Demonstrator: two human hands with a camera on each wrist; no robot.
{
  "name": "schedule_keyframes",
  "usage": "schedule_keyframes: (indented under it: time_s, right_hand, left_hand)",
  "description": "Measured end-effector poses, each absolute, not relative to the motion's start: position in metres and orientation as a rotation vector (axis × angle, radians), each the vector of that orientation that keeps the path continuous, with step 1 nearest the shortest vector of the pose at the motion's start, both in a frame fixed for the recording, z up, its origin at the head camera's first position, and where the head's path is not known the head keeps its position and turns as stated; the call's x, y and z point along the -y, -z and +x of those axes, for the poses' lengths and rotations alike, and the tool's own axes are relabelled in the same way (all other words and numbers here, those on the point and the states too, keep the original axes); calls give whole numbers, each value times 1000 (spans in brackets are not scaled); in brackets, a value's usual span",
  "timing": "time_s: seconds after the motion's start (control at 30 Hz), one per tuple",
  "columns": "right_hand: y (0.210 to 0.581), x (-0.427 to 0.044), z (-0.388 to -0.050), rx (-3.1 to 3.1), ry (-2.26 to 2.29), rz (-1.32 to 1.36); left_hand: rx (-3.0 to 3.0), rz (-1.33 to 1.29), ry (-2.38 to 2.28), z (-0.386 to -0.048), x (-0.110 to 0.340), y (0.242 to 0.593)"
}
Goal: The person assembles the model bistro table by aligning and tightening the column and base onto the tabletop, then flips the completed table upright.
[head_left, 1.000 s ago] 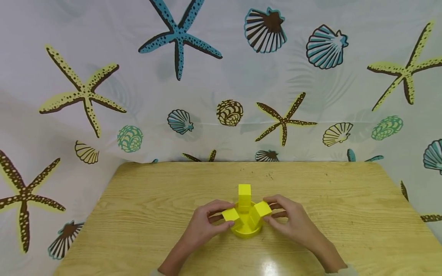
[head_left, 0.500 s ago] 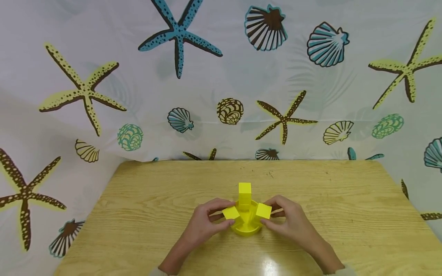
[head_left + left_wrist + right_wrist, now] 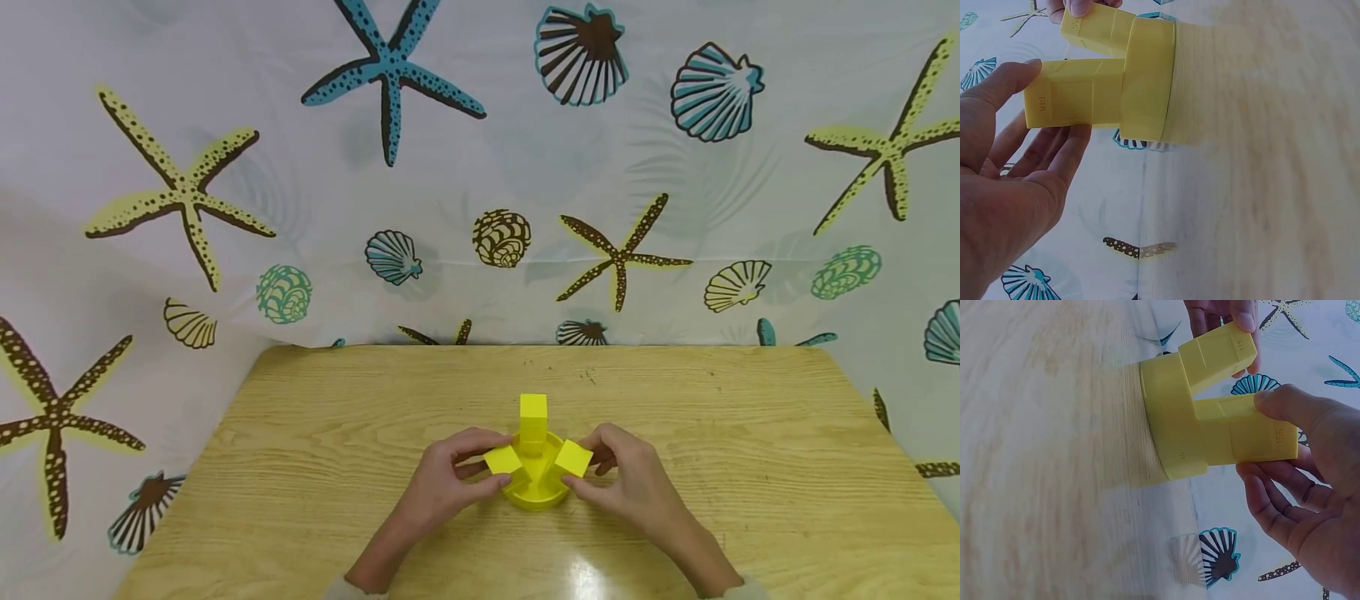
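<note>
A round yellow base [image 3: 538, 503] stands on the wooden table, with three yellow rectangular blocks rising from it. My left hand [image 3: 442, 482] pinches the top of the left block [image 3: 502, 460] between thumb and fingers. Opposite it, my right hand [image 3: 636, 477] grips the right block [image 3: 573, 458] in the same way. Neither hand touches the back block [image 3: 533, 408], which stands upright at the far side of the base. In the left wrist view the left block [image 3: 1072, 94] meets the base; the right wrist view shows the right block [image 3: 1247, 431] seated there too.
The wooden tabletop [image 3: 337, 433] spreads out on both sides of the base. A white cloth [image 3: 442, 192] printed with starfish and shells hangs behind the table and along its sides.
The right block was leaning outward from the base's middle, its side showing; it has turned and straightened in my right hand. The left hand has kept its hold on the left block.
</note>
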State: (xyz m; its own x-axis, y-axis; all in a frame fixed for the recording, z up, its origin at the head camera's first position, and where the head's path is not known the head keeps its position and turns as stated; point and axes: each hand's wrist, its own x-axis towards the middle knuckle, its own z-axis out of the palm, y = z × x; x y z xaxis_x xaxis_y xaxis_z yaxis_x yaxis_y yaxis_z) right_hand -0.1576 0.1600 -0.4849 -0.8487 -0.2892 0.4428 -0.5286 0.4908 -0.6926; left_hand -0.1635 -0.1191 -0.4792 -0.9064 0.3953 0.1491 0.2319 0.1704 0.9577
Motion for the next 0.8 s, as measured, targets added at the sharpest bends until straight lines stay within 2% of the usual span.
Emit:
schedule_keyframes:
  time_s: [0.47,0.8]
  right_hand:
    - [487,-158,-159,2468,-1239,680]
    - [488,-160,-158,2501,-1381,695]
  left_hand:
    - [-2273,631,-1863,-164,120,478]
    - [-2271,639,-1822,-164,121,480]
